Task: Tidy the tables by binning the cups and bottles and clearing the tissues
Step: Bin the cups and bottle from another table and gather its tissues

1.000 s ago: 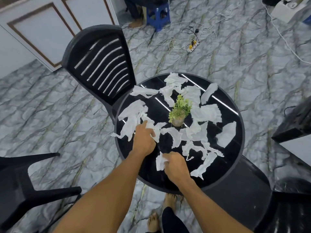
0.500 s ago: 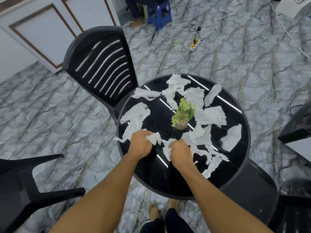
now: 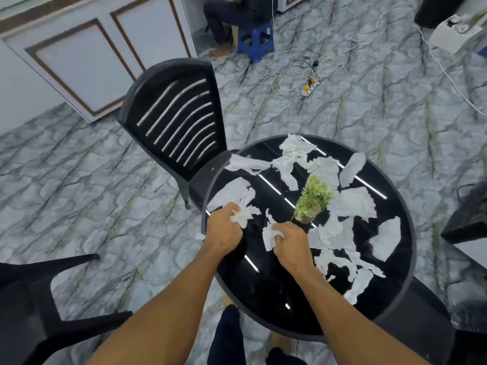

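A round black glossy table [image 3: 266, 293] is strewn with several torn white tissues [image 3: 353, 204]. My left hand [image 3: 223, 230] grips a bunched tissue [image 3: 243, 216] near the table's left rim. My right hand [image 3: 291, 246] pinches another crumpled tissue [image 3: 269, 234] in front of the small potted green plant [image 3: 312, 200] at the table's middle. More tissue pieces lie to the right [image 3: 386, 238] and at the far side [image 3: 296, 147]. No cups or bottles show.
A black slatted chair [image 3: 174, 122] stands behind the table at the left. Another black chair [image 3: 29, 293] is at lower left, dark furniture [image 3: 466, 214] at the right. Cables and a power strip [image 3: 308, 89] lie on the marble floor; a person sits on a blue stool [image 3: 254, 40].
Both hands have gathered tissue pieces from the table's near side and now hold bunches; the near part of the table is bare. The camera tilted up and left.
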Available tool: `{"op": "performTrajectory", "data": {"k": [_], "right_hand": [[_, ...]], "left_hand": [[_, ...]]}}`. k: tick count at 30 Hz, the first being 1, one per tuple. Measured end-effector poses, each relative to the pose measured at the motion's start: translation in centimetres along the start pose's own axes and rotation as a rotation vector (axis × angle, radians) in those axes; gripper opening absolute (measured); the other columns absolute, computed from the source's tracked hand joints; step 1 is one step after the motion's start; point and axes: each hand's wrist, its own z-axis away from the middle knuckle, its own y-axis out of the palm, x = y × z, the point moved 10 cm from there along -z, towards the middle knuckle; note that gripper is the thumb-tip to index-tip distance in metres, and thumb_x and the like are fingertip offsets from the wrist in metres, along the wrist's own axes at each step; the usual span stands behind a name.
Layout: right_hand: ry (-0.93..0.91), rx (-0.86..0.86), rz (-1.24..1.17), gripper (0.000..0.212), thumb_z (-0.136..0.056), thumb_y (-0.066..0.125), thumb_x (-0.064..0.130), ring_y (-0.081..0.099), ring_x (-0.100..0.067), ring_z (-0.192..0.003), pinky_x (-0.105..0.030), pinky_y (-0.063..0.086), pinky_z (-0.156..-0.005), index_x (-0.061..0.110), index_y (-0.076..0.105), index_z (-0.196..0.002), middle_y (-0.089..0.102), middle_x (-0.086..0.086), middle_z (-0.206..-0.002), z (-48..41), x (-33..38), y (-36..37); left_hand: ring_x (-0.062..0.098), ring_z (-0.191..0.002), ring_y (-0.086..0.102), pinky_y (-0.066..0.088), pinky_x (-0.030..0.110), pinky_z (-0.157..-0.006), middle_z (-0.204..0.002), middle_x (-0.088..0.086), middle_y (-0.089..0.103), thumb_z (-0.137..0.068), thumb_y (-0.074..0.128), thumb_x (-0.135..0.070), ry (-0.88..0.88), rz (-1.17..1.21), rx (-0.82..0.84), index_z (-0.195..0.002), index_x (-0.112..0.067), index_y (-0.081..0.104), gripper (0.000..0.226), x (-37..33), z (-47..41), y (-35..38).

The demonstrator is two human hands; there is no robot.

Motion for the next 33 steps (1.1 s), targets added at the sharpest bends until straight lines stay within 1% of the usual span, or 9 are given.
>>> {"op": "performTrajectory", "data": {"k": [6, 12, 16, 18, 20, 25, 27, 29, 33], "right_hand": [[0.174, -0.042, 0.008, 0.02, -0.075, 0.052, -0.003, 0.066, -0.031, -0.087, -0.04, 0.055, -0.079, -0.006, 0.071, -0.081, 0.071, -0.016, -0.089, -2.8, 2.4, 2.1], [0.289, -0.03, 0.15, 0.036, -0.072, 0.056, 0.004, 0.036, -0.016, -0.054, -0.023, 0.024, -0.046, 0.015, 0.029, -0.051, 0.037, 0.001, -0.054, -3.4, 1.8, 3.5], [0.356, -0.056, 0.142, 0.037, -0.074, 0.054, 0.0, 0.039, -0.017, -0.048, -0.041, 0.047, -0.052, 0.012, 0.031, -0.048, 0.038, -0.001, -0.05, -3.4, 0.5, 3.5], [0.375, -0.098, 0.095, 0.02, -0.076, 0.054, -0.002, 0.056, -0.023, -0.062, -0.045, 0.054, -0.066, 0.007, 0.054, -0.058, 0.057, -0.006, -0.064, -3.0, 0.7, 3.1], [0.317, -0.155, 0.093, 0.027, -0.08, 0.055, -0.002, 0.063, -0.023, -0.095, -0.038, 0.053, -0.087, 0.007, 0.072, -0.099, 0.069, -0.005, -0.102, -3.5, 1.9, 2.6], [0.136, 0.056, 0.231, 0.076, -0.083, 0.058, -0.001, 0.054, -0.02, -0.119, -0.034, 0.051, -0.094, 0.028, 0.038, -0.15, 0.02, 0.006, -0.163, -7.7, 5.3, 4.4], [0.061, 0.211, 0.33, 0.075, -0.085, 0.059, 0.002, 0.054, -0.022, -0.116, -0.036, 0.051, -0.093, 0.027, 0.034, -0.152, 0.012, 0.007, -0.165, -9.2, 6.2, 5.8], [0.037, 0.296, 0.423, 0.061, -0.09, 0.057, 0.012, 0.054, -0.025, -0.113, -0.037, 0.05, -0.093, 0.022, 0.039, -0.148, 0.039, -0.005, -0.153, -9.9, 6.3, 6.7], [0.134, 0.204, 0.363, 0.033, -0.091, 0.053, 0.018, 0.06, -0.024, -0.09, -0.033, 0.052, -0.078, 0.016, 0.062, -0.123, 0.06, -0.009, -0.104, -10.6, 4.5, 6.4]], "left_hand": [[0.016, -0.135, 0.041, 0.03, 0.022, -0.111, -0.144, -0.003, 0.048, -0.081, 0.051, 0.007, 0.024, -0.2, 0.226, -0.135, -0.02, 0.056, 0.061, 4.4, -3.0, 0.9], [0.02, -0.122, 0.053, 0.046, 0.032, -0.101, -0.127, 0.002, 0.062, -0.078, 0.046, 0.004, 0.2, -0.263, 0.312, -0.143, -0.024, 0.05, 0.071, 2.1, -4.4, 1.5], [0.02, -0.106, 0.055, 0.053, 0.035, -0.089, -0.112, 0.004, 0.061, -0.075, 0.05, 0.002, 0.286, -0.336, 0.302, -0.131, -0.026, 0.059, 0.064, 0.8, -7.6, 1.2], [0.02, -0.125, 0.041, 0.048, 0.032, -0.098, -0.133, 0.0, 0.052, -0.076, 0.059, 0.003, 0.348, -0.424, 0.279, -0.118, -0.019, 0.071, 0.049, 0.1, -8.1, 1.4], [0.02, -0.135, 0.029, 0.045, 0.027, -0.099, -0.148, -0.002, 0.035, -0.077, 0.063, 0.003, 0.341, -0.445, 0.276, -0.114, -0.017, 0.072, 0.044, 0.5, -8.2, 1.7], [0.021, -0.106, 0.062, 0.049, 0.025, -0.082, -0.108, 0.002, 0.067, -0.078, 0.059, 0.002, 0.328, -0.354, 0.37, -0.112, -0.01, 0.07, 0.038, 0.4, -8.0, 2.8], [0.018, -0.109, 0.06, 0.05, 0.027, -0.091, -0.116, 0.0, 0.065, -0.079, 0.058, 0.002, 0.252, -0.275, 0.414, -0.139, -0.016, 0.054, 0.062, 1.2, -7.9, 2.8], [0.015, -0.108, 0.056, 0.048, 0.024, -0.09, -0.12, -0.003, 0.058, -0.08, 0.06, -0.002, 0.203, -0.198, 0.4, -0.151, -0.022, 0.038, 0.077, 2.1, -8.2, 2.1], [0.01, -0.099, 0.055, 0.052, 0.026, -0.08, -0.119, -0.009, 0.051, -0.077, 0.053, -0.013, 0.288, -0.215, 0.274, -0.114, -0.016, 0.066, 0.039, 2.9, -9.4, 0.9]]}}
